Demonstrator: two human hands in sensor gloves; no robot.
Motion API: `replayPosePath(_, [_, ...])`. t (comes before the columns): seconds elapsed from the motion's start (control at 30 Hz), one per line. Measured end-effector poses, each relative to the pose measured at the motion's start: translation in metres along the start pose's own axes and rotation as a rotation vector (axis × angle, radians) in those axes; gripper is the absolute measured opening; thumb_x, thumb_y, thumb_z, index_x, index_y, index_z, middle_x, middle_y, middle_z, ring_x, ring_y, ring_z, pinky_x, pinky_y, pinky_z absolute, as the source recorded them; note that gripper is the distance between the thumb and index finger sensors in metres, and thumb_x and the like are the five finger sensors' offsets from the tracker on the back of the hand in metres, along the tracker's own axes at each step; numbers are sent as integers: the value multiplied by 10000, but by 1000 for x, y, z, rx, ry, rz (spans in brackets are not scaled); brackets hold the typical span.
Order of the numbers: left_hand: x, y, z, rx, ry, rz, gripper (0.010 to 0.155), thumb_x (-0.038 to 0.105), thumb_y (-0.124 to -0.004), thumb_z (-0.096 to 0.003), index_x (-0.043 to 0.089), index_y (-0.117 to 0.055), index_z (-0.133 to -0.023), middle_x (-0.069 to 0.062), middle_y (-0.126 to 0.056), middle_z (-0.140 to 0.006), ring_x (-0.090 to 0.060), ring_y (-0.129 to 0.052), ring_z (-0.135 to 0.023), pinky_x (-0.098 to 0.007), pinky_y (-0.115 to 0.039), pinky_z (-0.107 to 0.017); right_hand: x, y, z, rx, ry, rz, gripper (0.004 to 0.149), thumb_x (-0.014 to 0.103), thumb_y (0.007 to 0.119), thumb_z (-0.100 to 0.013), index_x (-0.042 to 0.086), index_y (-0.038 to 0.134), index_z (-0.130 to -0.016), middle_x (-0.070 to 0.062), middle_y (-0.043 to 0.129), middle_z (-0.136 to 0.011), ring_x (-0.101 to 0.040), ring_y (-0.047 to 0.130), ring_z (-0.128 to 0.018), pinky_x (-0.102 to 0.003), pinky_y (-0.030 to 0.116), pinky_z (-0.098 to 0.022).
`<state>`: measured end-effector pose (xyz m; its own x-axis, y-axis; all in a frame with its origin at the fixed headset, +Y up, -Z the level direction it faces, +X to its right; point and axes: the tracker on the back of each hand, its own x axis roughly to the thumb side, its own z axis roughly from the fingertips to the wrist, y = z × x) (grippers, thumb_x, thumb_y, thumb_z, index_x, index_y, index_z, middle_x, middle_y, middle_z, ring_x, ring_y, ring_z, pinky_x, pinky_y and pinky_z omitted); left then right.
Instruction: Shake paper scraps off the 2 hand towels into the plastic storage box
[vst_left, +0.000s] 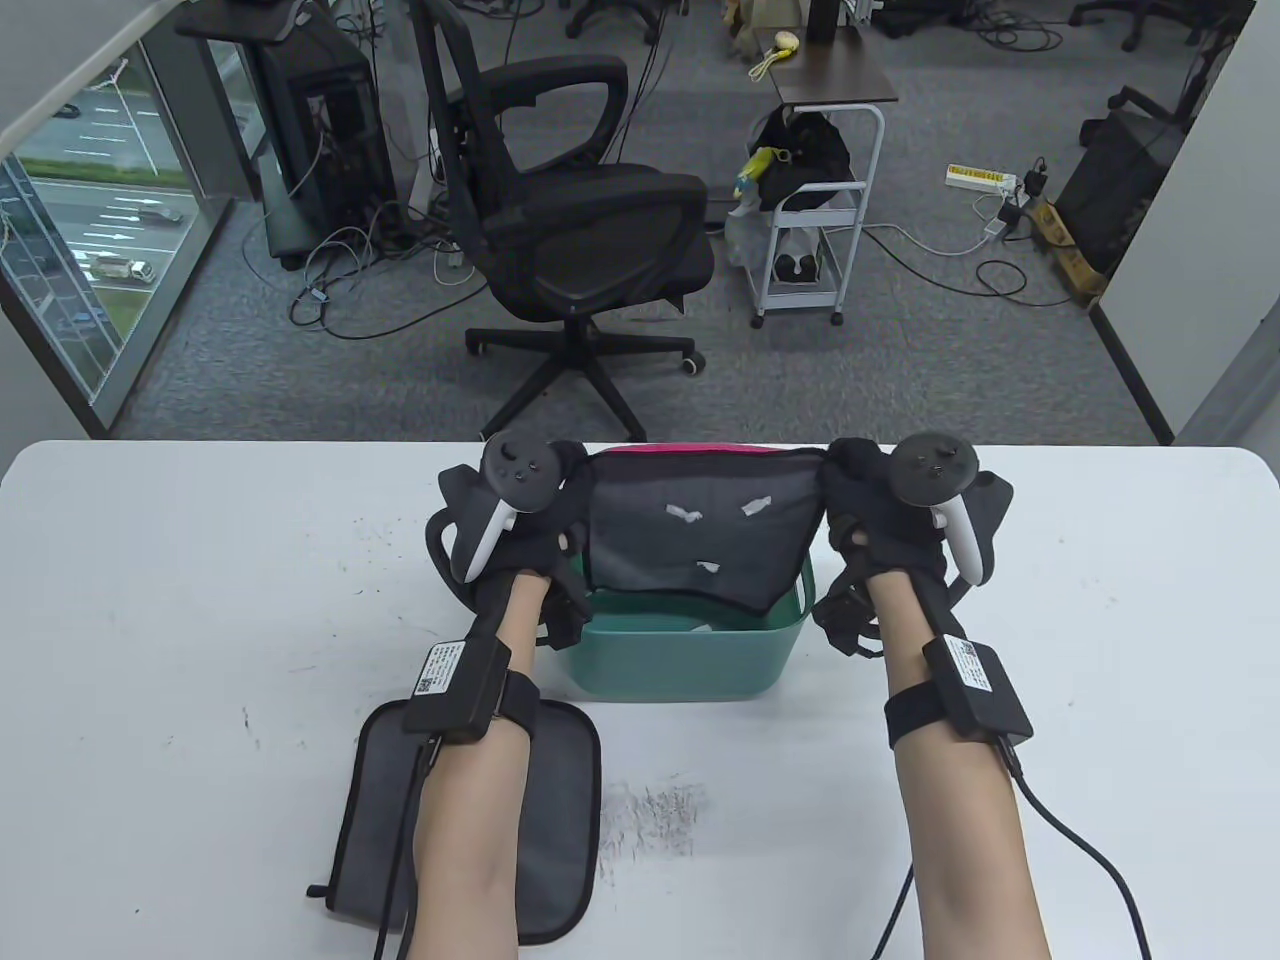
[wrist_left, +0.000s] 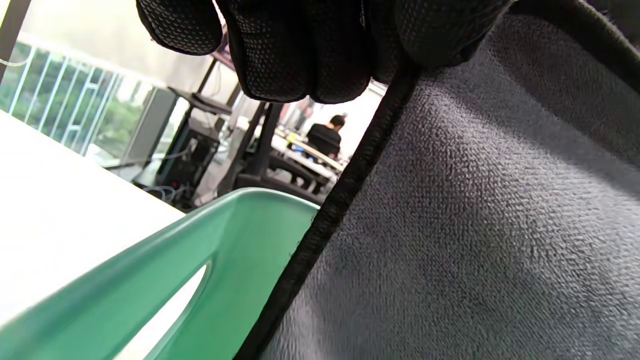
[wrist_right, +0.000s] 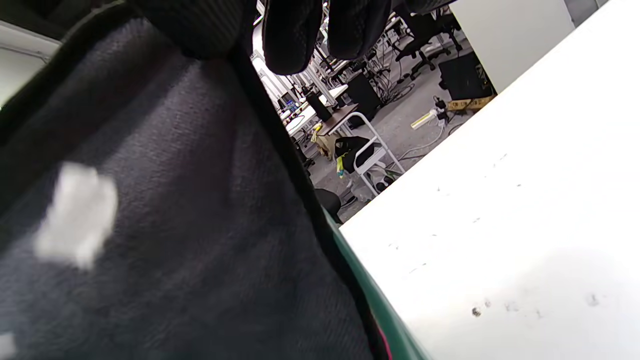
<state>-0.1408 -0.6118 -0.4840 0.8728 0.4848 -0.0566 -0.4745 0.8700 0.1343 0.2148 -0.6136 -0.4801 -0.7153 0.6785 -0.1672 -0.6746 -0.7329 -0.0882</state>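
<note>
A dark grey hand towel (vst_left: 700, 530) hangs stretched between both hands above the green plastic storage box (vst_left: 690, 660). My left hand (vst_left: 545, 500) grips its left top corner and my right hand (vst_left: 850, 495) grips its right top corner. Three white paper scraps (vst_left: 685, 514) cling to the towel's near face. In the left wrist view the fingers (wrist_left: 300, 55) curl round the towel's black hem (wrist_left: 345, 185) over the box rim (wrist_left: 165, 240). The right wrist view shows the towel (wrist_right: 190, 240) with a blurred scrap (wrist_right: 75, 220). A second grey towel (vst_left: 560, 830) lies flat under my left forearm.
A strip of pink (vst_left: 690, 450) shows behind the held towel's top edge. A white scrap (vst_left: 700, 628) lies inside the box. Beyond the table's far edge stand a black office chair (vst_left: 570, 240) and a small white cart (vst_left: 815, 200).
</note>
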Motion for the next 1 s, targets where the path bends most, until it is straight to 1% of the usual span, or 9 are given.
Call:
replayPosePath(0.07, [5,0,1,5,-14,-5,401,510,-744,-553,431,-776,-945,26,-865,-1029,-247,-859,-952,-585,-666,-750,3,0,1,-6,-16,4,370,399,805,-500,337,778,-864,-36,808,-962,-371,751,-917,-634,536,-702])
replayPosePath(0.3, [29,-2,8,-14,-92,109,403,520,-737,-556,438,-768,-949,35,-859,-1032,-237,-856,-956,-580,-661,-757,35,13,13,100,-194,-62,374,406,803,-501,339,774,-868,-33,801,-970,-367,748,-923,-637,534,-702])
replayPosePath(0.4, [29,1,11,28,-101,86,401,518,-740,-552,438,-771,-944,41,-872,-1017,-229,-866,-946,-575,-669,-754,42,13,16,97,-224,-43,374,405,804,-499,342,775,-866,-29,803,-970,-361,751,-924,-638,534,-704])
replayPosePath(0.53, [11,12,10,124,-72,27,400,507,-746,-545,430,-787,-935,53,-913,-972,-213,-909,-900,-551,-712,-730,25,0,13,-11,-149,-9,373,401,805,-494,338,778,-861,-18,834,-937,-347,777,-907,-647,524,-704])
replayPosePath(0.63, [-1,17,11,142,-44,31,397,496,-746,-542,435,-792,-931,58,-918,-965,-209,-914,-894,-549,-716,-726,9,-11,11,-57,-118,-43,370,392,805,-491,333,782,-855,-8,853,-912,-336,796,-891,-645,533,-701])
replayPosePath(0.67, [-2,18,11,137,-56,42,395,497,-749,-539,444,-794,-928,66,-922,-959,-205,-916,-892,-549,-717,-725,5,-13,11,-49,-133,-65,370,394,809,-488,337,787,-852,-6,856,-909,-337,797,-890,-646,534,-701])
replayPosePath(0.73, [2,17,15,147,-78,39,392,491,-756,-532,449,-805,-918,75,-934,-944,-199,-926,-881,-543,-727,-720,2,-15,12,-42,-133,-86,371,388,814,-485,333,789,-851,-6,866,-899,-321,822,-869,-646,537,-700])
replayPosePath(0.87, [12,20,25,159,-122,15,397,497,-751,-533,436,-797,-924,69,-933,-943,-200,-928,-878,-541,-730,-718,-3,-27,21,-81,-168,-85,371,396,811,-483,338,787,-849,0,874,-887,-304,848,-844,-637,553,-697])
replayPosePath(1.0, [24,39,41,179,-187,72,399,501,-748,-536,438,-794,-927,67,-931,-947,-200,-925,-881,-540,-729,-720,-3,-52,38,-96,-268,-235,374,395,813,-484,330,786,-851,-9,875,-886,-311,844,-846,-639,552,-697])
